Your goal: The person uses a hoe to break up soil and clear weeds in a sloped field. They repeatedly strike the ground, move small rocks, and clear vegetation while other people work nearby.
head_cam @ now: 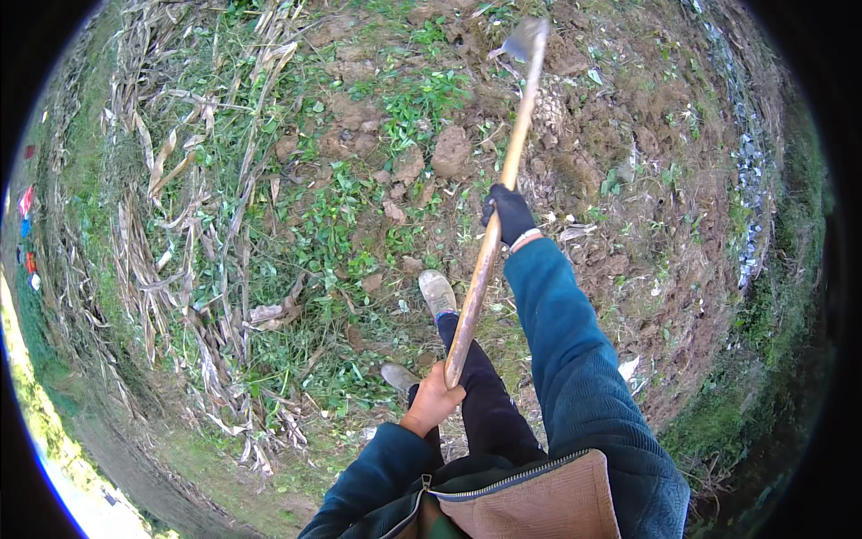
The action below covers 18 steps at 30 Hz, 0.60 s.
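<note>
A hoe with a long wooden handle (482, 269) runs from near my waist up to the top of the view. Its metal blade (525, 40) is blurred and lies over or just above the brown soil; whether it touches cannot be told. My right hand (508, 210), in a black glove, grips the handle around its middle. Bare, my left hand (434, 400) is wrapped around the butt end. Between the handle and the weeds, a muddy shoe (438, 292) points forward, with the other shoe (399, 376) behind it.
Dry corn stalks (145, 269) lie in a long band at the left. Green weeds (330, 222) grow among clods (451, 151) ahead of my feet. Broken soil (606, 135) spreads to the right, with a strip of pale scraps (749, 202) beyond. Colourful items (28, 226) stand far left.
</note>
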Motion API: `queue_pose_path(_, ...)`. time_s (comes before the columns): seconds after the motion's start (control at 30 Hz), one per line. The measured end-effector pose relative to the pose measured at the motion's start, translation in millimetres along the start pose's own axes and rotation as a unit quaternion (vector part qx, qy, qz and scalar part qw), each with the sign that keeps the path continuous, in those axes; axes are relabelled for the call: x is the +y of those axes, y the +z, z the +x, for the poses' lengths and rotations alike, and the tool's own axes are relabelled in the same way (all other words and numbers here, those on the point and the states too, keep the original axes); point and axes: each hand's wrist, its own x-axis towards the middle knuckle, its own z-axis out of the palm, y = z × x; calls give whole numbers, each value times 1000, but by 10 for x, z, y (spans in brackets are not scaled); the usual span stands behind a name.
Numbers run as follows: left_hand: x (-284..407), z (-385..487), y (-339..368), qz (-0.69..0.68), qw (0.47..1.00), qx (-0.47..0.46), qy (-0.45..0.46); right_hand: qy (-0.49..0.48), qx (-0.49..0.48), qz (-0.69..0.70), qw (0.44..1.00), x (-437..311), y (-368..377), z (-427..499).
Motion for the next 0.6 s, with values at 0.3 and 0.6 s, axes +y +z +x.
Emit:
queue_pose_path(0.3, -161, -1780, -666, 145, 973, -65, -169, 63, -28, 96, 993, 866, 464, -1592)
queue_pose_path(0.6, -356, -3065, -1004, 264, 878, -102, -386, 345, 126, 285, 885, 1540, 23, -2333)
